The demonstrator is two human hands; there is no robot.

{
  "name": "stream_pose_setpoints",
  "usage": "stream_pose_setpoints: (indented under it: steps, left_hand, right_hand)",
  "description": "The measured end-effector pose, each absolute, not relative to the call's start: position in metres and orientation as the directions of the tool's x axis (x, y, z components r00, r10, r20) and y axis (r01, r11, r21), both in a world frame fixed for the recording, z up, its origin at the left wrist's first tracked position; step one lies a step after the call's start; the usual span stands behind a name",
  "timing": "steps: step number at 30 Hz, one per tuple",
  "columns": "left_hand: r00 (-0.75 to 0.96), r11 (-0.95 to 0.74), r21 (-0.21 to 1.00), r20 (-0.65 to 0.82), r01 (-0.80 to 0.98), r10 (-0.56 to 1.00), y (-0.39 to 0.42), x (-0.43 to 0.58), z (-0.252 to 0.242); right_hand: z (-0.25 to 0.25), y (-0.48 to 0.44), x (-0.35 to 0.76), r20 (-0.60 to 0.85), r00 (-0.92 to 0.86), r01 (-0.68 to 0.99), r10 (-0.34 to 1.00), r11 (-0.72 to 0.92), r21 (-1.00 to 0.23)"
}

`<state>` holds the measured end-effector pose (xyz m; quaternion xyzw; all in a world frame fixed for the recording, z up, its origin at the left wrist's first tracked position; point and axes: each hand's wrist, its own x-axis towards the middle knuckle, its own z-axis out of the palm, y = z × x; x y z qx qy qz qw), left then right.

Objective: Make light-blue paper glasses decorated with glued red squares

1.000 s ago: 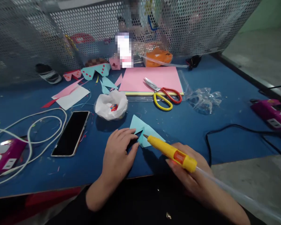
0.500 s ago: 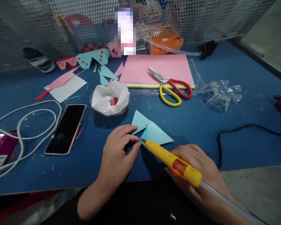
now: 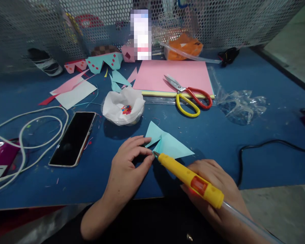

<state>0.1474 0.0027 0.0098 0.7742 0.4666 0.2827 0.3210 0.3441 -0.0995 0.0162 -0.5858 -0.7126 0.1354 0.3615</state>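
My left hand [image 3: 132,162] pinches the near corner of a folded light-blue paper piece [image 3: 171,144] between thumb and fingers. The paper stands partly off the blue table, its folds spread to the right. My right hand [image 3: 213,186] is wrapped round a yellow hot glue gun [image 3: 188,174], with a clear glue stick [image 3: 244,217] coming out of its back end. The gun's dark nozzle is at the paper's near edge, close to my left fingertips. Whether it touches the paper I cannot tell.
Red-and-yellow-handled scissors [image 3: 186,96] lie on pink paper sheets [image 3: 157,73]. A paper-lined bowl [image 3: 112,112] holds small colourful bits. To the left are a black phone [image 3: 72,139] and a white cable [image 3: 44,117]. A black cord [image 3: 266,140] runs on the right. Folded paper pieces [image 3: 104,62] stand behind.
The whole view has shifted slightly. Both hands, the glue gun and the blue paper keep nearly the same positions, with the nozzle still at the paper's near edge.
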Motion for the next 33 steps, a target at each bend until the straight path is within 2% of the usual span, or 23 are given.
stream_pose_setpoints:
  steps: [33]
  left_hand:
    - [0.408,-0.370,0.751,0.146,0.547,0.901,0.0019,0.1474,0.0105]
  right_hand:
    - [0.0142,-0.1012,0.3440,0.333,-0.044,0.746,0.942,0.253,-0.616]
